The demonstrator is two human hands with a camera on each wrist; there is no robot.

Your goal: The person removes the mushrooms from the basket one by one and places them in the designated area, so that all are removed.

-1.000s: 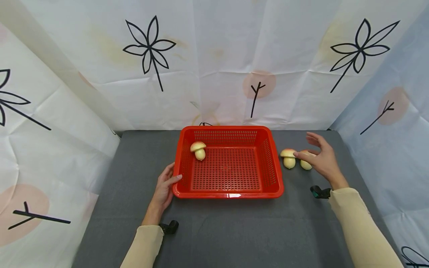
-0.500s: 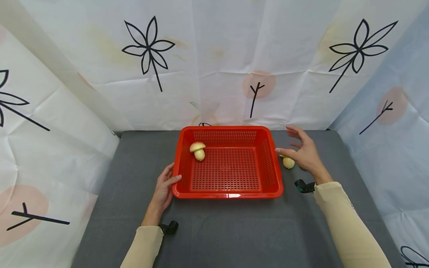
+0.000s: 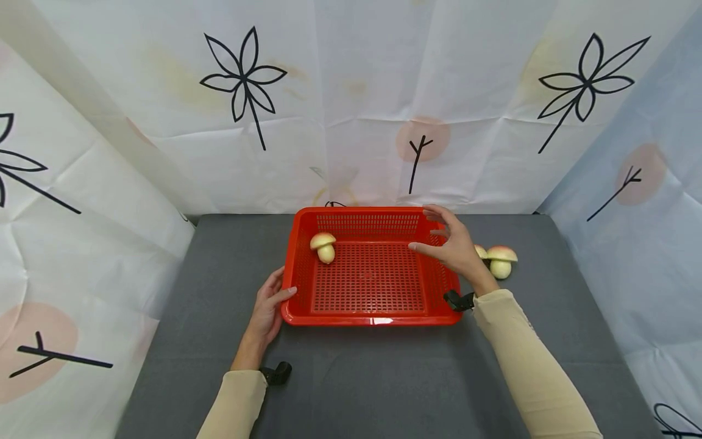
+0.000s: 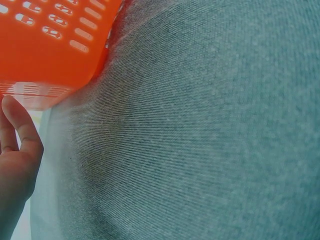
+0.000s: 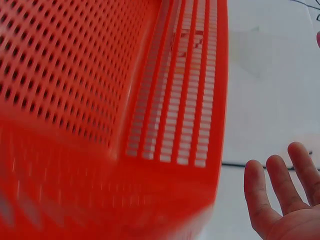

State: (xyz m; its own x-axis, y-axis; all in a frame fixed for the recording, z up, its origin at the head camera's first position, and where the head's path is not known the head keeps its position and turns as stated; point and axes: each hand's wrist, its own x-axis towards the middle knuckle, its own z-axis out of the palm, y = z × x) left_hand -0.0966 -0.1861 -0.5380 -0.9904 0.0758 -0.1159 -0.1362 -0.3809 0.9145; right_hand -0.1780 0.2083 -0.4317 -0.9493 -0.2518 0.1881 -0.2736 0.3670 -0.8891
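Note:
A red plastic basket [image 3: 370, 321] with slotted walls stands on the grey table. One mushroom [image 3: 323, 247], apparently a toy, lies inside at its back left. My left hand [image 3: 267, 308] grips the basket's left side, thumb over the rim and fingers along the outside. Over the basket's right side hovers my right hand [image 3: 452, 247], fingers spread and nothing held; the right wrist view shows its fingers [image 5: 285, 180] beyond the rim. Two more mushrooms sit on the table to the right: one is whole in view [image 3: 501, 261], the other [image 3: 480, 250] mostly hidden behind my right wrist.
White cloth walls [image 3: 356, 91] with printed leaves and twigs enclose the table [image 3: 373, 378] at the back and both sides. A small black camera is strapped at each wrist, the right one [image 3: 457, 300] close to the basket's front right corner.
My right hand has moved left from above the two table mushrooms to over the basket, uncovering the farther-right mushroom. The left hand and the basket stay put.

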